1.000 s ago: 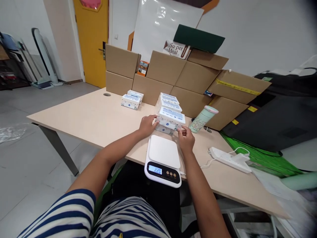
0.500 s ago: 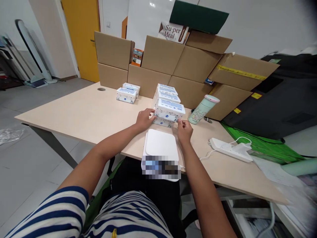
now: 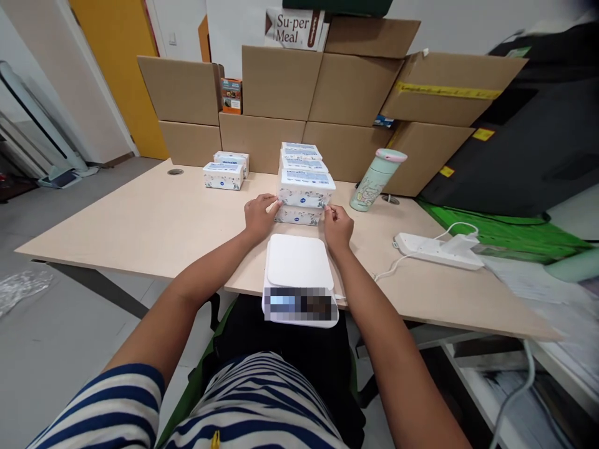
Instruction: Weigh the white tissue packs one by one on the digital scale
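My left hand (image 3: pixel 258 215) and my right hand (image 3: pixel 337 224) grip the two ends of a white tissue pack (image 3: pixel 306 189) with blue print. That pack sits on top of another pack (image 3: pixel 298 216) on the beige table (image 3: pixel 154 218). Behind them more packs (image 3: pixel 300 158) form a row. A white kitchen scale (image 3: pixel 299 277) lies just in front of my hands at the table's near edge, its platform bare.
Two more tissue packs (image 3: pixel 225 169) lie at the back left. A mint green bottle (image 3: pixel 377 181) stands right of the stack. A white power strip (image 3: pixel 437 251) with cable lies further right. Cardboard boxes (image 3: pixel 281 84) line the table's far side.
The view has swung down and to the left. My hands stay on the top pack, which has settled squarely onto the pack beneath it.
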Motion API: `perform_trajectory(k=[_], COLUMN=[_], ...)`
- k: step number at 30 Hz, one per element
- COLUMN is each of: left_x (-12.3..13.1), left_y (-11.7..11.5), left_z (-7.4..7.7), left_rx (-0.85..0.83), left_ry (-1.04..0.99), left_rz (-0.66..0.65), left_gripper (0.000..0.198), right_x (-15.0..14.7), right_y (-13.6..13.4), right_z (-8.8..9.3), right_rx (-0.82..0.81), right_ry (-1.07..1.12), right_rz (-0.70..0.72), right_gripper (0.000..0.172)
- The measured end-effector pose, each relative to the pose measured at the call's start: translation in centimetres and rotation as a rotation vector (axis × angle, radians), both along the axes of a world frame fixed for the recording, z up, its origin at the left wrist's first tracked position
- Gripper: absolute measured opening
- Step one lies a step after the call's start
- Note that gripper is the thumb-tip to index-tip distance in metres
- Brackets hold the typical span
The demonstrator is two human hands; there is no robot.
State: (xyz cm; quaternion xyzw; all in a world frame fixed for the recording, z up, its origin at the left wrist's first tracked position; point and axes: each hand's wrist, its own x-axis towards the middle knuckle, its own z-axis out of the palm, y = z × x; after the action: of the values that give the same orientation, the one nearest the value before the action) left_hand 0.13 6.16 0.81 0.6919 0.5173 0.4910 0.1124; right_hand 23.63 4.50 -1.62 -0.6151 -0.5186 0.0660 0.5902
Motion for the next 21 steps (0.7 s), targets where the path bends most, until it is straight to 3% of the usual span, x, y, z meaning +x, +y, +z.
perform_trajectory(k=[6,10,14,21], left_x=[0.6,0.7,0.5,-0.5], left_y=[0.0,-0.6,-1.1,-0.3], left_z=[-0.1,-0.5,-0.5,-0.6], left_rx=[-0.04,-0.016,0.141,0.162], left_ry=[0.072,0.104,0.282,0.447], left_rz=[0.099,0.139,0.09,-0.023], left_gripper=[0.017,0.023,0.036,0.045], right_x=[-0.1,0.2,0.2,0.0], right_y=[-0.1,-0.6,-1.3,-1.6], right_z=[0.1,-0.1,-0.1,-0.3], right_rx=[-0.028,0.112,0.263,0.196], right_ry=[-0.027,-0.192,-0.413,-0.511], right_rz=[-0.027,-0.036,0.03,0.154], right_gripper=[0.036,0.035,0.036,0.037])
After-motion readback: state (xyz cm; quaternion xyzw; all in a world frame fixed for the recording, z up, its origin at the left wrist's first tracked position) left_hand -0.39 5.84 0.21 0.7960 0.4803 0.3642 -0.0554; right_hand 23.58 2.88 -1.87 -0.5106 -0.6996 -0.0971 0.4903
